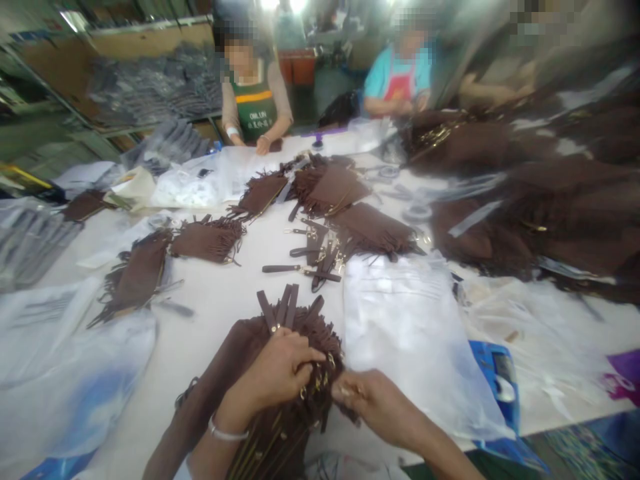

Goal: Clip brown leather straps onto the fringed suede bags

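A stack of brown fringed pouches with gold zippers lies at the table's near edge. My left hand rests on the stack with curled fingers closed at its fringed end, close to several gold clasps. Brown wrist straps stick out beyond that hand. Just right of the fringe, my right hand is closed in a pinch; what sits between its fingers is hard to make out. Ahead lies a loose pile of wrist straps with metal clips.
More brown pouches lie mid-table, with a large heap at right. Clear plastic bags are to the right, others at left. Across the table one person handles something brown; another person stands farther right.
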Demonstrator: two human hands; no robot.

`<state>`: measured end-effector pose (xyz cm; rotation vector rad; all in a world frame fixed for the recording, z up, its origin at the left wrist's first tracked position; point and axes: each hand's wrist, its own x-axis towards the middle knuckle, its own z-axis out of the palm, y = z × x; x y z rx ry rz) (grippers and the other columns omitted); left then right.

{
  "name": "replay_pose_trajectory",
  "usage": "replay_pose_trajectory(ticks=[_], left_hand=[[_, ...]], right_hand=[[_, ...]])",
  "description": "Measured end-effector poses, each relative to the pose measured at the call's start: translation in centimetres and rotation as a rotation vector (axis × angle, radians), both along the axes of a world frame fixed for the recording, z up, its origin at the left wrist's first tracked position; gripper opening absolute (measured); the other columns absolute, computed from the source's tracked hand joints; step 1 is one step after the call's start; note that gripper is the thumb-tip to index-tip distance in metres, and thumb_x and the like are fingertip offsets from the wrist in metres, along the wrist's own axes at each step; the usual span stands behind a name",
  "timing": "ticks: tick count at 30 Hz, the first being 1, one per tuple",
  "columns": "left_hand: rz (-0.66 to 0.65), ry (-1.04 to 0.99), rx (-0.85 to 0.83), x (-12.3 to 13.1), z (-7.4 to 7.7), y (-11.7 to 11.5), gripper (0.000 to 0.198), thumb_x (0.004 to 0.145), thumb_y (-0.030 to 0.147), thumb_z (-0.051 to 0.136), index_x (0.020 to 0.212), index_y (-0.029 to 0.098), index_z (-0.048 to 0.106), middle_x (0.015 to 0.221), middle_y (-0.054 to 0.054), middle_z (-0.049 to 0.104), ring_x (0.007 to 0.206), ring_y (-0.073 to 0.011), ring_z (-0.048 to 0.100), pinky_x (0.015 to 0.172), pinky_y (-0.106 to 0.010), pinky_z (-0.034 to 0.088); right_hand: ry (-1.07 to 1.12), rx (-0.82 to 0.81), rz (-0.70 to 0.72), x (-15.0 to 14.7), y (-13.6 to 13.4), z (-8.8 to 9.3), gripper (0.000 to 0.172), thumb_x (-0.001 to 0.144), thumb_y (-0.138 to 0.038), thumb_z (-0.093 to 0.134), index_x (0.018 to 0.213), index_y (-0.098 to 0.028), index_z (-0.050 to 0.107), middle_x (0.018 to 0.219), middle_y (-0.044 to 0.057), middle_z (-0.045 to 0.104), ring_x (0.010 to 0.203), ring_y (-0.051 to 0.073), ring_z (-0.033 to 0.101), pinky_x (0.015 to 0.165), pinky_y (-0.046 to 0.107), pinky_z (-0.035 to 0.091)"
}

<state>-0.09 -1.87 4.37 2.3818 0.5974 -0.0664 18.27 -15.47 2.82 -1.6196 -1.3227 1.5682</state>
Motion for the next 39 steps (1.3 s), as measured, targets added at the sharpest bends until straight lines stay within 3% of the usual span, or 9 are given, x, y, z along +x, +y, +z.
replay_pose_trajectory(ticks=[2, 7, 9, 16, 23, 29, 33, 39], left_hand=[[0.008, 0.05, 0.057, 0.4, 0.1, -0.4, 0.035, 0.083, 0.012, 0.053, 0.112, 0.026, 0.067, 0.088, -0.003, 0.061, 0.088, -0.0208, 0.055, 0.086, -0.038, 0.035], [0.055, 0.087, 0.074, 0.5, 0.6, -0.8, 0.016, 0.08, 0.012, 0.052, 0.089, 0.02, 0.063, 0.094, -0.004, 0.055, 0.091, -0.0222, 0.051, 0.085, -0.038, 0.035], [0.076, 0.071, 0.048, 0.3, 0.6, -0.7, 0.013, 0.08, 0.011, 0.051, 0.086, 0.02, 0.06, 0.097, -0.004, 0.053, 0.092, -0.0221, 0.049, 0.086, -0.038, 0.035], [0.161, 0.002, -0.16, -0.4, 0.3, 0.4, 0.016, 0.08, 0.011, 0.056, 0.093, 0.022, 0.056, 0.098, 0.0, 0.054, 0.095, -0.0198, 0.048, 0.089, -0.037, 0.032], [0.229, -0.024, -0.237, -0.4, -0.1, 0.6, 0.017, 0.08, 0.009, 0.062, 0.09, 0.022, 0.056, 0.093, 0.003, 0.055, 0.093, -0.0171, 0.049, 0.088, -0.033, 0.032], [0.209, -0.018, -0.17, -0.2, -0.8, 0.6, 0.012, 0.089, 0.009, 0.052, 0.084, 0.02, 0.053, 0.089, 0.002, 0.055, 0.088, -0.0167, 0.05, 0.087, -0.033, 0.034], [0.201, -0.016, -0.132, -0.1, -1.3, 0.5, 0.013, 0.091, 0.011, 0.05, 0.081, 0.02, 0.05, 0.087, 0.001, 0.054, 0.085, -0.0167, 0.05, 0.086, -0.034, 0.034], [0.192, -0.012, -0.139, -0.2, -1.5, 0.7, 0.014, 0.093, 0.012, 0.048, 0.081, 0.02, 0.049, 0.088, 0.0, 0.054, 0.085, -0.0169, 0.051, 0.084, -0.034, 0.035]], right_hand=[[-0.175, 0.06, -0.043, 0.4, 0.5, 0.1, 0.03, 0.096, -0.034, 0.044, 0.071, -0.02, 0.054, 0.064, -0.002, 0.059, 0.062, 0.013, 0.053, 0.059, 0.024, 0.033], [-0.331, 0.096, -0.128, -0.5, 0.9, -0.4, 0.012, 0.091, -0.033, 0.053, 0.091, -0.021, 0.054, 0.075, -0.001, 0.061, 0.068, 0.016, 0.055, 0.061, 0.026, 0.036], [-0.39, 0.128, -0.155, -0.8, 0.6, -0.6, 0.014, 0.09, -0.03, 0.054, 0.1, -0.02, 0.053, 0.085, 0.002, 0.063, 0.075, 0.018, 0.057, 0.065, 0.028, 0.04], [-0.172, 0.237, -0.119, 0.2, 0.8, -1.1, 0.029, 0.099, -0.027, 0.04, 0.123, -0.026, 0.055, 0.112, 0.006, 0.065, 0.102, 0.021, 0.062, 0.092, 0.032, 0.049], [-0.128, 0.242, -0.054, 0.2, 2.6, -1.5, 0.024, 0.101, -0.025, 0.036, 0.104, -0.024, 0.06, 0.09, 0.003, 0.064, 0.082, 0.017, 0.061, 0.076, 0.026, 0.05], [-0.18, 0.458, -0.03, -1.7, 1.7, -4.1, 0.042, 0.097, -0.014, 0.034, 0.136, -0.026, 0.045, 0.105, 0.008, 0.064, 0.097, 0.021, 0.061, 0.087, 0.033, 0.051], [-0.316, 0.555, -0.055, -2.8, 1.2, -5.5, 0.05, 0.093, -0.008, 0.035, 0.14, -0.025, 0.041, 0.1, 0.009, 0.064, 0.09, 0.022, 0.061, 0.08, 0.035, 0.054], [-0.428, 0.664, -0.055, -3.1, 1.3, -5.5, 0.054, 0.091, -0.003, 0.036, 0.142, -0.02, 0.039, 0.099, 0.01, 0.065, 0.085, 0.022, 0.062, 0.073, 0.035, 0.056]])
